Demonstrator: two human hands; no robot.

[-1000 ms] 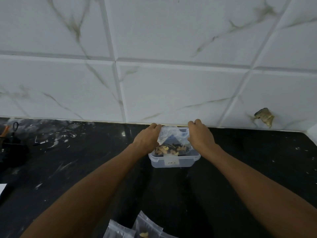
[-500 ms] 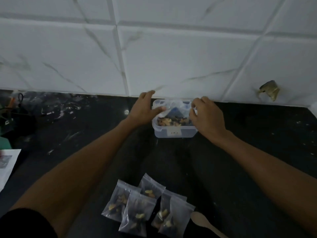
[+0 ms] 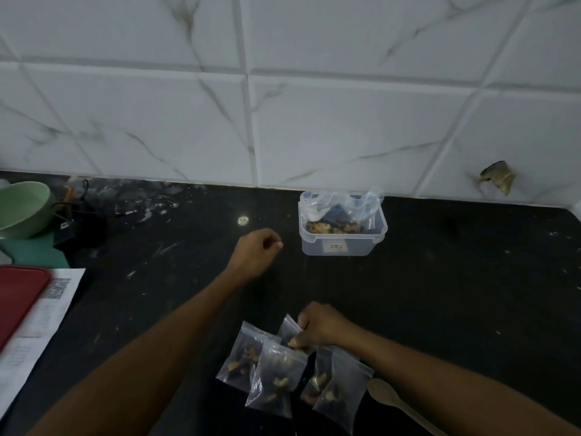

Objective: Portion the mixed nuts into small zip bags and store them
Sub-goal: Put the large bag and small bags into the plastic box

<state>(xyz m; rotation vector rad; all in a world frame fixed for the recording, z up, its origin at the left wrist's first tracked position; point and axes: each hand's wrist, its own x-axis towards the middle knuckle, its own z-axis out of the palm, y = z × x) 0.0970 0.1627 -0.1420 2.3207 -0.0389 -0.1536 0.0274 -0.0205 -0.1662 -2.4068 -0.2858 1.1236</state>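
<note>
A clear plastic container (image 3: 342, 247) stands by the tiled wall, holding a crumpled plastic bag of mixed nuts (image 3: 339, 226). Several small zip bags with nuts (image 3: 276, 379) lie in a cluster near the counter's front. My right hand (image 3: 317, 330) is down on that cluster and pinches the topmost small zip bag (image 3: 287, 330) at its rim. My left hand (image 3: 256, 251) hovers over the counter left of the container, fingers loosely curled, holding nothing.
A wooden spoon (image 3: 393, 401) lies right of the bags. At the far left are a green bowl (image 3: 22, 209), a red lid (image 3: 15, 297) over a printed paper sheet (image 3: 41, 325), and black cables (image 3: 75, 221). The counter (image 3: 456, 294) is black stone.
Both hands left the container's bag. My right hand dropped back to the small zip bags and took hold of one; my left hand drew back to the left. The view tilted down.
</note>
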